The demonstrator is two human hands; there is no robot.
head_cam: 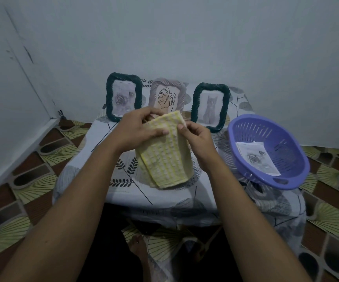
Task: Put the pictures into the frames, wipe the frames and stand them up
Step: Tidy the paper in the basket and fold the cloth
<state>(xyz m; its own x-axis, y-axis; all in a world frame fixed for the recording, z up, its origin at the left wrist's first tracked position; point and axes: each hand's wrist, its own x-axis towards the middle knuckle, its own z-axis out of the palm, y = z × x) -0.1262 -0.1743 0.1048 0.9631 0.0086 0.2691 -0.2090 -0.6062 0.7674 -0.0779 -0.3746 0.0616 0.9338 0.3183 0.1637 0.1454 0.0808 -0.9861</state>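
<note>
Three frames stand upright at the back of the small table: a dark green frame (123, 96) with a rose picture on the left, a pale pink frame (167, 95) with a leaf drawing in the middle, and a second dark green frame (210, 106) with a cat picture on the right. Both hands hold a yellow checked cloth (165, 155) above the table's middle. My left hand (139, 129) grips its upper left part. My right hand (197, 136) pinches its upper right edge. The cloth hides the pink frame's lower part.
A purple slotted basket (286, 157) sits on the table's right side with a loose rose picture (256, 159) inside. A leaf-patterned tablecloth (124, 188) covers the table. Walls stand close behind and to the left; patterned floor surrounds the table.
</note>
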